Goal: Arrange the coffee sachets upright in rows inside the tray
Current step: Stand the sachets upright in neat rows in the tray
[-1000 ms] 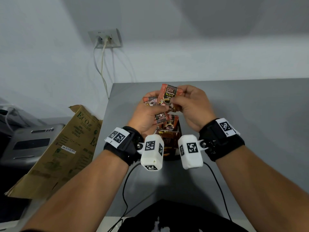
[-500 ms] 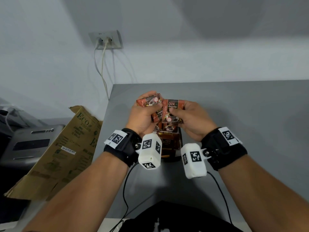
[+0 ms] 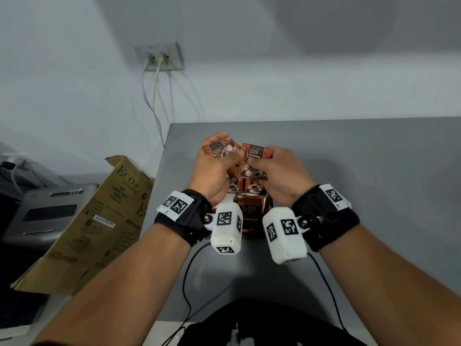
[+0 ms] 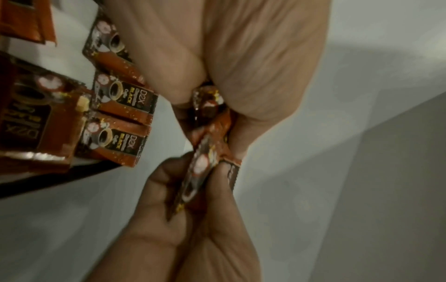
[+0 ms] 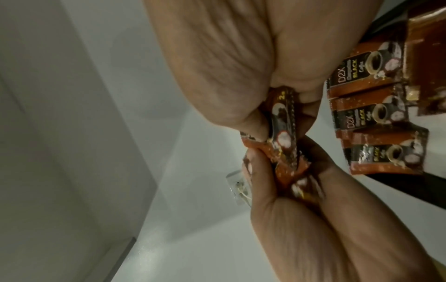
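Left hand (image 3: 214, 171) grip clamped on tilted sachet (image 3: 218, 151); right hand (image 3: 282, 174) pinches upright sachet (image 3: 257, 156). Both held above tray (image 4: 48, 177), just past sachets already standing (image 4: 125, 103) in it. Tray on grey counter (image 3: 349, 171). Step, by judgement: squaring pair before insertion. Next move calls for lowering them upright beside standing row.

Grey matte surface (image 3: 361, 186), running to a pale wall behind. Just under and near side of both grips, a dark tray (image 3: 252, 232) standing on it, with coffee sachets (image 4: 125, 106) upright inside in a row. Nearer still, below the wrists, two thin black cables (image 3: 185, 278) lying across it.
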### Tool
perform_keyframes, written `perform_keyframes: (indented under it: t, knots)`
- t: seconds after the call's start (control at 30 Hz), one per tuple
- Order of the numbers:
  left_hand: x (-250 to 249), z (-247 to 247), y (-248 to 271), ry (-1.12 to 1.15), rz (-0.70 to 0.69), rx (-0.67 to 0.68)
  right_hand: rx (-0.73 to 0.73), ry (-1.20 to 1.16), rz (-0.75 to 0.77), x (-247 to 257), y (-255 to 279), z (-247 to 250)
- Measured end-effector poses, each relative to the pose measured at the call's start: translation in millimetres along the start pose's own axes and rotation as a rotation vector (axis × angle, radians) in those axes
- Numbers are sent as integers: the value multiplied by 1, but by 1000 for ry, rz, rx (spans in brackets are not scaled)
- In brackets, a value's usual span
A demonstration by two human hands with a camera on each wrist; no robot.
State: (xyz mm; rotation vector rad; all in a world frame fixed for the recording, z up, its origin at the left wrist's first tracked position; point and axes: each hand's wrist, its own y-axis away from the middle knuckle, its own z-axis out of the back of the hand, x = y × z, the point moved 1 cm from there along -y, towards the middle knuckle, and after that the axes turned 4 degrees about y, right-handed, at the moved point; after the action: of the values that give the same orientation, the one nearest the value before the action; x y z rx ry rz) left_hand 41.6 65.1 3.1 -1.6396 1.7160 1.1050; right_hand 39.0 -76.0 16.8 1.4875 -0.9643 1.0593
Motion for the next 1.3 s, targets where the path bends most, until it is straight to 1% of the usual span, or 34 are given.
perform_keyframes:
  t: [0.07,0.13,0.2,0.23,0.27,0.33,0.37,0.4,0.43,0.5,0.57,0.63,0.7,0.77,0.9,0.97,1.07,1.2,1.27,1.3]
  knots:
    - [-9,5,-3,-66,55,25,27,246,84,11,-4,14]
    - [-19,9,-7,-241,101,65,104,525,143,25,-6,23]
    - [-23,10,-9,-384,142,144,157,624,153,32,-7,26]
    - [-23,9,-7,-422,152,172,138,617,164,33,-9,27]
    - [-22,8,-7,-448,146,177,89,585,177,31,-12,27]
    - [-18,8,-6,-444,95,107,-49,447,167,23,-15,29]
    - [-16,9,-6,-407,72,55,-95,336,130,18,-16,30]
    - [-14,11,-7,-357,62,10,-109,215,73,13,-16,29]
    - [-11,12,-7,-310,60,-20,-99,114,21,8,-14,28]
    - [-5,11,-6,-255,63,-34,-61,39,-31,-2,-12,21]
    - [1,6,-1,-230,78,5,-34,49,-20,-6,-9,11]
    - [3,2,3,-185,112,35,-59,28,4,-5,-9,7]
    - [2,2,3,-92,202,31,-88,-68,8,-3,-9,10]
    - [1,6,3,-14,255,25,-61,-147,4,0,-7,17]
    - [1,10,1,-88,191,45,-3,-170,-4,-1,-6,19]
    - [2,8,2,-78,169,52,12,-169,-11,-4,-6,18]
    - [3,7,1,-108,129,23,18,-132,1,-6,-2,14]
    - [5,4,3,-140,124,52,59,-37,18,-9,2,7]
    - [7,1,3,-143,138,58,79,-66,15,-8,4,3]
    - [7,0,5,-130,158,63,67,-90,20,-8,4,2]
